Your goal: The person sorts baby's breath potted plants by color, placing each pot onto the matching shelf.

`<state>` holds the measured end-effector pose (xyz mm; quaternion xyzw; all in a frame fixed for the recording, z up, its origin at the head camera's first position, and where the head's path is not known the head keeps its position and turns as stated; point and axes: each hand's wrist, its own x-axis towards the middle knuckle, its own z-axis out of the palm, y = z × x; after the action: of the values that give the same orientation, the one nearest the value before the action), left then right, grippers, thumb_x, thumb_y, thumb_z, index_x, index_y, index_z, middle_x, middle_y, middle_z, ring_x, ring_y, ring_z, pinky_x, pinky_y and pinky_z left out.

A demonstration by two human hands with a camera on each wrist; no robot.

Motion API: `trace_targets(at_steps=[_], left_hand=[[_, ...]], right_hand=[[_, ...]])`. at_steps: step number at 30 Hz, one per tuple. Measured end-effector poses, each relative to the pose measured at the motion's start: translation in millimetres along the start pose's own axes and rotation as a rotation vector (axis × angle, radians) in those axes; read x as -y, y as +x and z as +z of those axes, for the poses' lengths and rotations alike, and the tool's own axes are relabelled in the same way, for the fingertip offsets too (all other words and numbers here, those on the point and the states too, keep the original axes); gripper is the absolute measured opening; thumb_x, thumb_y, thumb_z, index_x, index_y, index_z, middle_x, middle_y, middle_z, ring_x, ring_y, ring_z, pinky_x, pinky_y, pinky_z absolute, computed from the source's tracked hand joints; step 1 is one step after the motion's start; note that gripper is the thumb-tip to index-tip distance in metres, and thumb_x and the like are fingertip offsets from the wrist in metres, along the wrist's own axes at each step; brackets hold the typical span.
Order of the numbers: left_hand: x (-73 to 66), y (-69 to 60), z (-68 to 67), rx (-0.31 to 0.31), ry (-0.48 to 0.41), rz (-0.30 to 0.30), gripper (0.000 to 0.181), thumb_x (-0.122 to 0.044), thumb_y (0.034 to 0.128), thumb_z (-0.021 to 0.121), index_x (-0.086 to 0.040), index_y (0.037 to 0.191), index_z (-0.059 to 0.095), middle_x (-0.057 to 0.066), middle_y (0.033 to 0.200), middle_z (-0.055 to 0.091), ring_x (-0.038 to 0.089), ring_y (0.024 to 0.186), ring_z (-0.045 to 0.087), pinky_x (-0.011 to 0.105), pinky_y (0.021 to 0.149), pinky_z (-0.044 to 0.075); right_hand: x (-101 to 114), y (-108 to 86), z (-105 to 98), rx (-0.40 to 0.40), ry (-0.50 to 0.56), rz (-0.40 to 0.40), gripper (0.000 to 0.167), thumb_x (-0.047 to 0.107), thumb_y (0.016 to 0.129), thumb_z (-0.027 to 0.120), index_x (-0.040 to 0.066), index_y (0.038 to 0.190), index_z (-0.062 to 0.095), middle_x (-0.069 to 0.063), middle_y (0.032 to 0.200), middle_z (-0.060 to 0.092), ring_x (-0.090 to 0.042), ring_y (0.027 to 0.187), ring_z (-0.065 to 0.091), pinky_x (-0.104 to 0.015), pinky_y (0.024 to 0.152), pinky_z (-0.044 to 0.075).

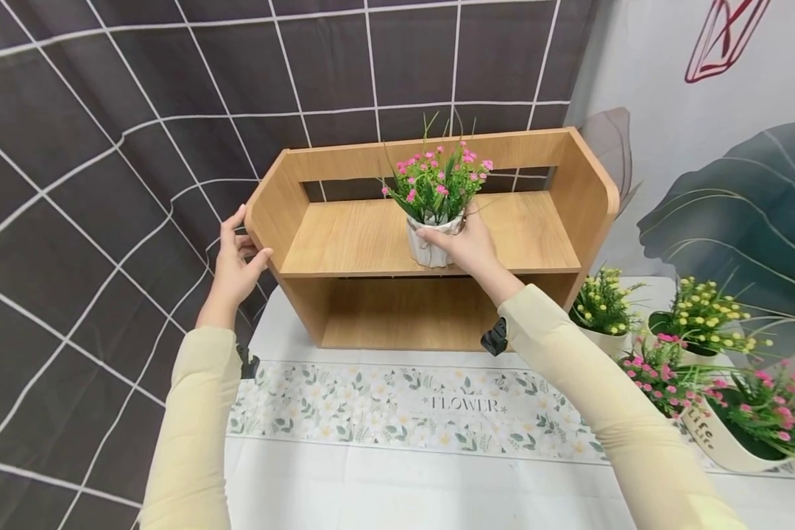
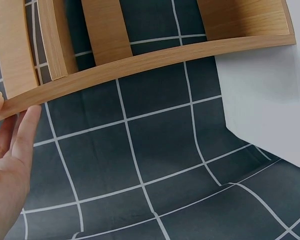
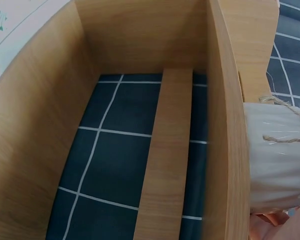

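A two-tier wooden shelf (image 1: 364, 235) stands on the table against the wall. My right hand (image 1: 467, 246) grips a white flowerpot (image 1: 424, 246) with pink flowers (image 1: 440, 173) at the upper tier, thumb across its front. In the right wrist view the pot (image 3: 277, 155) has twine round it and is beside the upper board's edge; only part of my right hand (image 3: 285, 227) shows under it. My left hand (image 1: 235, 269) is at the shelf's left side panel. In the left wrist view my left hand (image 2: 10, 170) pinches that panel's edge (image 2: 105, 70) between thumb and fingers.
Right of the shelf are potted yellow flowers (image 1: 603, 302), another yellow-flowered pot (image 1: 695, 316) and pink-flowered pots, one a white planter (image 1: 729, 445) with lettering. A floral strip (image 1: 384, 412) reading "FLOWER" runs along the white tablecloth (image 1: 397, 486). Dark gridded cloth (image 1: 331, 66) hangs behind.
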<state>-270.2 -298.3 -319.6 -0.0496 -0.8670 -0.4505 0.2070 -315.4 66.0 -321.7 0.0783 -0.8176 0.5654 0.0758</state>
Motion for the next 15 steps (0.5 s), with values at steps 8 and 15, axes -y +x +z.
trace_targets(at_steps=[8,15], left_hand=[[-1.7,1.5,1.4,0.014,-0.005,-0.011,0.075,0.001,0.0913,0.056,-0.021,0.15,0.015,0.028,0.123,0.049,0.038,0.11,0.053,0.006,0.068,0.044],[-1.8,-0.6,0.2,0.005,-0.029,-0.002,0.074,0.003,0.0905,0.056,-0.02,0.149,0.016,0.029,0.122,0.049,0.037,0.108,0.053,0.003,0.067,0.043]], right_hand=[[-2,0.5,-3,0.025,0.014,-0.051,0.093,0.032,0.075,0.08,0.021,0.148,0.024,-0.01,0.15,0.036,-0.026,0.138,0.034,-0.043,0.114,0.027],[-6,-3.4,-13,0.102,0.088,-0.09,0.089,0.016,0.076,0.079,0.012,0.145,0.024,-0.021,0.142,0.035,-0.036,0.129,0.041,-0.048,0.105,0.039]])
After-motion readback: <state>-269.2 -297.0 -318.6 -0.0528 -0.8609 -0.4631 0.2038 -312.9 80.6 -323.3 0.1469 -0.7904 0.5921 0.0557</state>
